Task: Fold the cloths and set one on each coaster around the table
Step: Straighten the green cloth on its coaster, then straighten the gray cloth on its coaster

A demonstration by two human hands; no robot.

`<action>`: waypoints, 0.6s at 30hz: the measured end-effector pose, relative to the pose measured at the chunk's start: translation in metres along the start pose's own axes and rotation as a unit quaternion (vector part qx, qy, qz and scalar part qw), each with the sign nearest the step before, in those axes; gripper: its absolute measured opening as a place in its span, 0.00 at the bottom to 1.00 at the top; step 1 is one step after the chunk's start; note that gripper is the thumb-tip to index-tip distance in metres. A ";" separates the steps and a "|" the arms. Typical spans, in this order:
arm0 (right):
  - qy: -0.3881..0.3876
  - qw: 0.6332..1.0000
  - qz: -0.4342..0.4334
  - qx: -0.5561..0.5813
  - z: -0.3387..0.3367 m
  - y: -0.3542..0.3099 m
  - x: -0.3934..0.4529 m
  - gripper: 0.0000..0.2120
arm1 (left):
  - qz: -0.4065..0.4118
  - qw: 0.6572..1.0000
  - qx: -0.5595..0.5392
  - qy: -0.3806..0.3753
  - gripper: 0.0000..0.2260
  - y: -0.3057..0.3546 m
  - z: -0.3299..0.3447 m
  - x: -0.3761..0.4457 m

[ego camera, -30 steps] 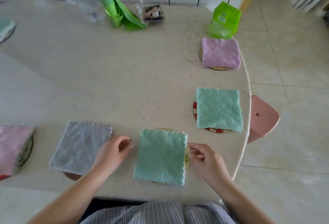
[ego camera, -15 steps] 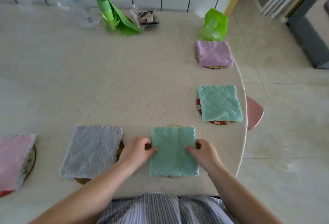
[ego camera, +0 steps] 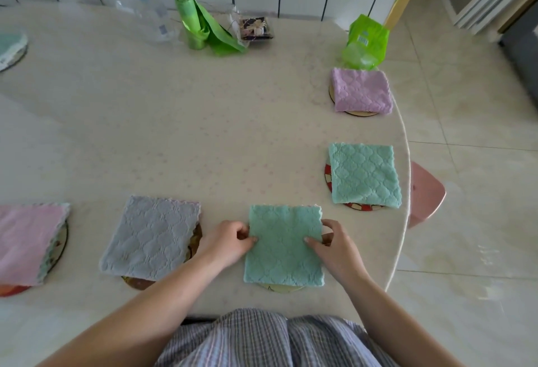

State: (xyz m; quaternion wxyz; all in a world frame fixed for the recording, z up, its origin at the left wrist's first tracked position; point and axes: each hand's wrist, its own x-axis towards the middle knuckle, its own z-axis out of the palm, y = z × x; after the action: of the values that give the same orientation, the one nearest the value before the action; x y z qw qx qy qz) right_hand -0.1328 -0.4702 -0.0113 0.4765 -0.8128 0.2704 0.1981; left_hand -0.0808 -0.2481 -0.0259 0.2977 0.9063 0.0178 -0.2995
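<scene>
Nearest: left hand and right hand pinch opposite side edges of the folded green cloth, which lies on a coaster at the near desk edge. Folded cloths counted: six. Grey cloth just left; pink cloth further left; second green cloth and purple cloth along the curved right edge, each on a coaster; a teal cloth far left. Far edge, by the tiled wall: clear bottle, green bag roll, dark packet, green pouch. Desk centre is open. Pink stool beyond the right edge.
</scene>
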 end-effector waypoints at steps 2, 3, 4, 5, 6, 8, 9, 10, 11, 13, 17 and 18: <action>0.039 0.999 -0.020 -0.002 -0.002 0.006 -0.001 0.27 | -0.001 1.000 -0.009 0.004 0.09 0.002 -0.002 -0.003; 0.065 0.997 -0.036 -0.005 -0.003 0.008 -0.002 0.28 | -0.004 0.999 -0.030 0.009 0.08 0.001 -0.004 -0.005; 0.087 0.995 -0.053 -0.005 -0.005 0.009 -0.003 0.27 | -0.003 0.998 -0.060 0.020 0.08 0.000 -0.007 -0.009; 0.099 0.992 -0.071 -0.002 -0.005 0.007 -0.004 0.25 | 0.001 0.995 -0.090 0.035 0.06 -0.003 -0.011 -0.013; 0.102 0.991 -0.092 0.001 -0.003 0.002 -0.006 0.23 | 0.007 0.992 -0.117 0.054 0.05 -0.006 -0.017 -0.018; 0.088 0.987 -0.137 0.012 0.004 -0.014 -0.014 0.19 | 0.017 0.981 -0.164 0.098 0.04 -0.017 -0.033 -0.030; 0.075 0.985 -0.155 0.021 0.010 -0.023 -0.018 0.18 | 0.018 0.976 -0.182 0.119 0.05 -0.025 -0.043 -0.036; 0.062 0.983 -0.169 0.029 0.018 -0.034 -0.023 0.17 | 0.017 0.970 -0.200 0.137 0.06 -0.035 -0.054 -0.041; 0.052 0.982 -0.180 0.034 0.028 -0.043 -0.026 0.17 | 0.015 0.964 -0.214 0.155 0.06 -0.047 -0.065 -0.044; 0.017 0.982 -0.184 0.044 0.053 -0.062 -0.029 0.14 | 0.008 0.955 -0.229 0.189 0.08 -0.080 -0.086 -0.047; -0.115 0.988 -0.096 0.046 0.116 -0.084 -0.028 0.10 | -0.034 0.963 -0.206 0.172 0.07 -0.146 -0.123 -0.047; -0.126 0.989 -0.070 0.028 0.132 -0.085 -0.028 0.10 | -0.037 0.971 -0.175 0.161 0.06 -0.160 -0.130 -0.047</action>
State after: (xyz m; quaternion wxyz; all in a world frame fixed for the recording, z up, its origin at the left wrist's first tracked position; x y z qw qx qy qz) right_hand -0.1092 -0.3130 0.0000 0.5418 -0.7849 0.1561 0.2571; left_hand -0.0835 -0.0381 -0.0012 0.4335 0.8752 0.1509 -0.1530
